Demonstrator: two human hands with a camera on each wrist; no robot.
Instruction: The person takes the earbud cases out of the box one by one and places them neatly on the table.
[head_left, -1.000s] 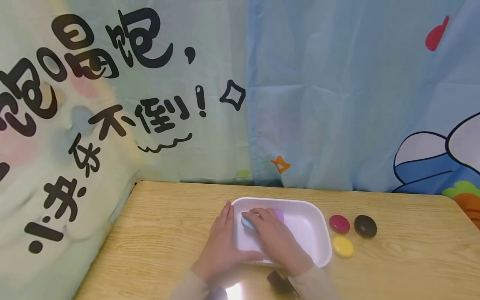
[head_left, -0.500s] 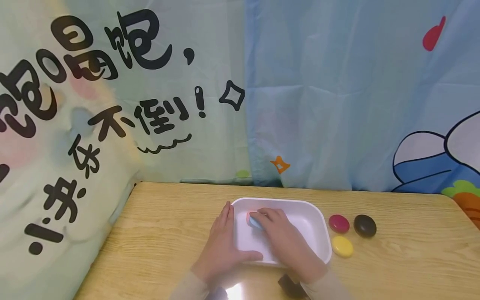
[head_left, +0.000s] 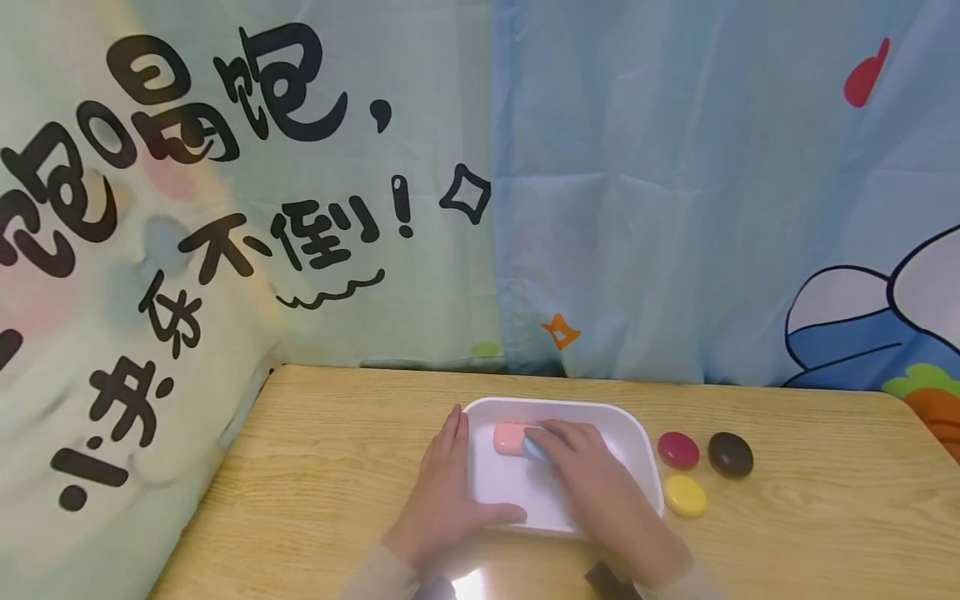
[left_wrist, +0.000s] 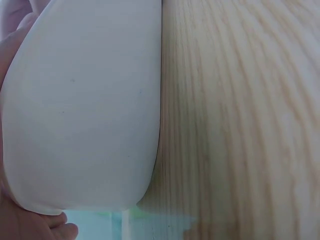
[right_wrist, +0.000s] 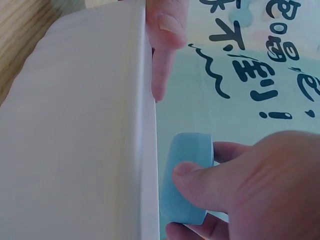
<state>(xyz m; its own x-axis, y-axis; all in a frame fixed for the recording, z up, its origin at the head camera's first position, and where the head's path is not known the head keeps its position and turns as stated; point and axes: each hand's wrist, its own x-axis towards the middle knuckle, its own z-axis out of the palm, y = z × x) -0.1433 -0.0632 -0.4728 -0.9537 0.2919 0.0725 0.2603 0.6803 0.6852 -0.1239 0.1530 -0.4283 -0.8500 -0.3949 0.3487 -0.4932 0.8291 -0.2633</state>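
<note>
The person's right hand (head_left: 581, 467) has its grip clenched round a blue block (head_left: 534, 447), thumb and fingers pinching it, low inside the white tray (head_left: 633, 433) and touching a pink block (head_left: 510, 437) that lies on the tray's floor toward its far left corner. The left hand (head_left: 442, 492) rests with relaxed, straight fingers flat against the tray's left wall, thumb along the near rim, steadying it without clenching.

The step looks like handling blocks within the tray; whether the blue one is being set down or lifted cannot be told. Either way the next move calls for a steady tray and a clean pinch clear of the pink block.

The head view alone shows the red (head_left: 678, 450), yellow (head_left: 686, 495) and dark (head_left: 731, 454) discs on the desk (head_left: 337, 467) just right of the tray. The right wrist view alone shows the thumb (right_wrist: 200, 182) pressed on the blue block's face.
</note>
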